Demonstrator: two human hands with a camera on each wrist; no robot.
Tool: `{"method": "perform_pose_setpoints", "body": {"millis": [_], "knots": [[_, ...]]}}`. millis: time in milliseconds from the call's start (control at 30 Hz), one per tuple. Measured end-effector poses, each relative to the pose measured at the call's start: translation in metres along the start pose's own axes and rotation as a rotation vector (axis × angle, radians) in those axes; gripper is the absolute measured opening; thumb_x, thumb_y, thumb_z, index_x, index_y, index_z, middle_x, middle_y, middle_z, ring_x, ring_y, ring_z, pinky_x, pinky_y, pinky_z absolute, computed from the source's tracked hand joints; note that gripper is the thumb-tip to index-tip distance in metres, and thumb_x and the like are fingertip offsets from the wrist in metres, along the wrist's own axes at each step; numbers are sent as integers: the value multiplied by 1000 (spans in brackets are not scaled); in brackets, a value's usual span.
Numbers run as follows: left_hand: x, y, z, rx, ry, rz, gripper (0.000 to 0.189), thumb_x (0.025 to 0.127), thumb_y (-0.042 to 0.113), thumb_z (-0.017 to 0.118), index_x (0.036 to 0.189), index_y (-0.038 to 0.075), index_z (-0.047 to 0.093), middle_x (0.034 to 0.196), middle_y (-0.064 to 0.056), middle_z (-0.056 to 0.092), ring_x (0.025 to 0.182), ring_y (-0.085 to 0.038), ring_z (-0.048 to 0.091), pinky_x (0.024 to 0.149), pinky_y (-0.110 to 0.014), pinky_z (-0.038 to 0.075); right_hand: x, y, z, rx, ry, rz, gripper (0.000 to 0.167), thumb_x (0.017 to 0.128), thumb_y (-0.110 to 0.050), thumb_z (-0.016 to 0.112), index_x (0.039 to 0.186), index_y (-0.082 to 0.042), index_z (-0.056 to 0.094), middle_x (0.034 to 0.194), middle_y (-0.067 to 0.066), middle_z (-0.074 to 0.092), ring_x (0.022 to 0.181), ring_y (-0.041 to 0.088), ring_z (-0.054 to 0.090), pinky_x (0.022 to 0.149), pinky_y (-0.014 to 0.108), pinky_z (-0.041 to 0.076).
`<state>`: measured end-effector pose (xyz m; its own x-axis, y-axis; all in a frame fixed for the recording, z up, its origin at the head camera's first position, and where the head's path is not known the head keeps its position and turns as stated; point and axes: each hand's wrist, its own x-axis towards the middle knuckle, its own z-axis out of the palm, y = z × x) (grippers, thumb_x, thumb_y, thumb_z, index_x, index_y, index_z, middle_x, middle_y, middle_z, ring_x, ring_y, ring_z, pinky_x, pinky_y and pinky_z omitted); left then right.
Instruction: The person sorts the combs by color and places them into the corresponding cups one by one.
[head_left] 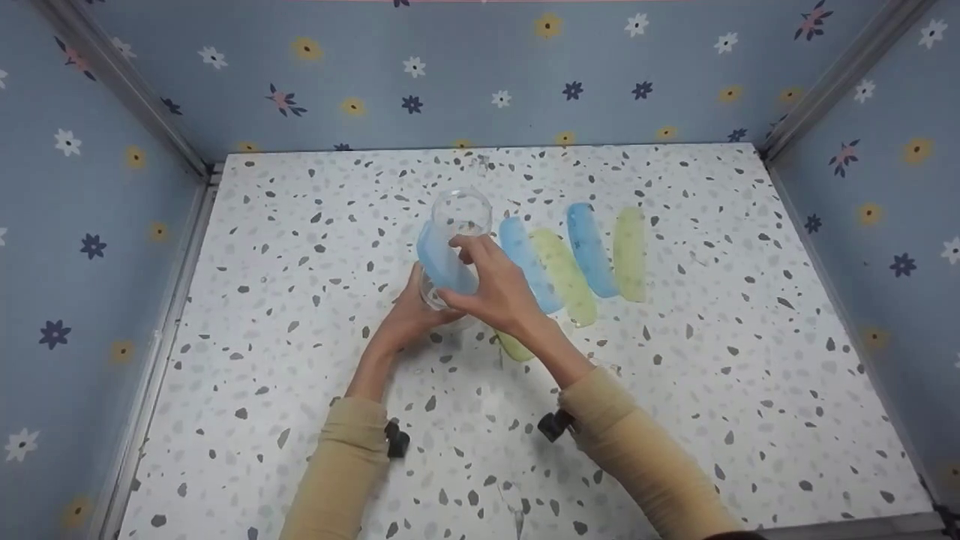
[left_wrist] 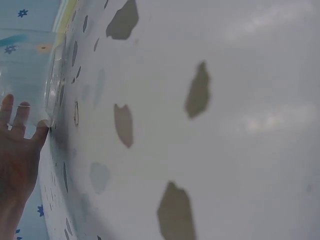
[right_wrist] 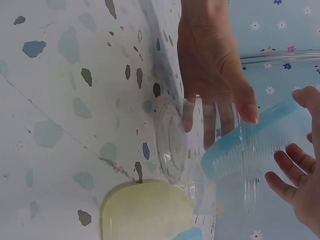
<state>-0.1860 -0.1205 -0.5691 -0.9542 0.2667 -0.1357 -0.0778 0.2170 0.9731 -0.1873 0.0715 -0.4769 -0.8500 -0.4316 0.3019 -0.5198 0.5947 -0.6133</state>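
My left hand [head_left: 412, 315] grips a clear round plastic container [left_wrist: 25, 75] low on its side, with the thumb on one side and the fingers on the other. The container's base is at the tabletop. My right hand [head_left: 499, 289] pinches a translucent blue comb [right_wrist: 250, 132] between thumb and fingertips. The comb is slanted, and one end overlaps the clear wall in the right wrist view. To the right lie more combs: a blue comb [head_left: 529, 262], a yellow-green comb [head_left: 566, 277], and others. My right wrist partly hides another yellow-green comb [head_left: 515, 347].
A white speckled tabletop [head_left: 750, 360] spreads around the hands. Blue flowered panels [head_left: 480, 67] stand at its back and sides. Farther right lie another blue comb [head_left: 592, 251] and a yellow-green comb [head_left: 629, 255].
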Motion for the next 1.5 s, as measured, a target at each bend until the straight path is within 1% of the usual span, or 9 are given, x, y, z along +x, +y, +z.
{"method": "perform_pose_setpoints", "body": {"millis": [167,233,367,467,533,900,1133,1333,1500], "knots": [[0,1,1,43,15,-8,129,74,47,91,164,41,-1,173,1,19,160,-27,24,133,-52,19,-2,4,5,-38,-24,-4,64,88,-41,80,140,-13,53,120,13,63,108,29,63,88,41,57],[1,1,2,56,15,-22,125,74,49,90,165,35,6,171,-2,27,157,-28,30,131,-51,23,-3,6,6,-64,-24,-10,62,89,-41,79,139,-15,54,120,10,64,109,26,62,89,40,57],[4,1,3,72,14,17,110,79,46,87,164,23,21,167,-2,34,154,-26,35,130,-49,28,-6,9,6,-76,-13,-24,56,91,-38,78,138,-16,57,122,7,64,115,23,60,95,39,55],[5,0,3,77,28,56,106,80,42,88,163,27,23,167,2,34,155,-23,35,129,-47,30,-7,12,4,-54,2,-20,53,93,-35,76,138,-16,58,128,7,63,121,23,59,100,40,55],[5,-1,3,68,33,57,106,80,37,88,162,30,22,165,2,36,154,-24,36,128,-48,32,-9,15,2,-34,15,-6,51,93,-34,76,138,-15,59,131,8,62,124,24,58,102,40,55],[2,-3,1,5,24,83,108,77,24,90,162,32,24,163,-4,39,153,-29,35,126,-52,33,-16,37,-12,62,65,119,48,97,-38,71,137,-15,61,133,8,61,121,24,61,102,41,56],[4,-4,4,-6,28,98,110,77,22,91,163,30,23,163,-4,40,154,-30,35,128,-50,31,-20,52,-19,145,104,207,47,99,-38,68,139,-14,60,135,10,63,123,32,63,103,46,58],[4,-6,4,-2,36,109,110,77,19,90,163,26,22,164,-8,40,154,-32,36,128,-51,30,-23,61,-21,124,92,321,51,100,-39,66,144,-15,57,142,7,63,126,28,64,105,45,57],[6,-7,4,-13,43,133,109,76,15,90,163,22,24,163,-8,39,153,-33,37,129,-50,30,-27,71,-20,90,81,384,53,99,-34,68,147,-15,54,145,9,61,129,32,62,107,45,55]]}}
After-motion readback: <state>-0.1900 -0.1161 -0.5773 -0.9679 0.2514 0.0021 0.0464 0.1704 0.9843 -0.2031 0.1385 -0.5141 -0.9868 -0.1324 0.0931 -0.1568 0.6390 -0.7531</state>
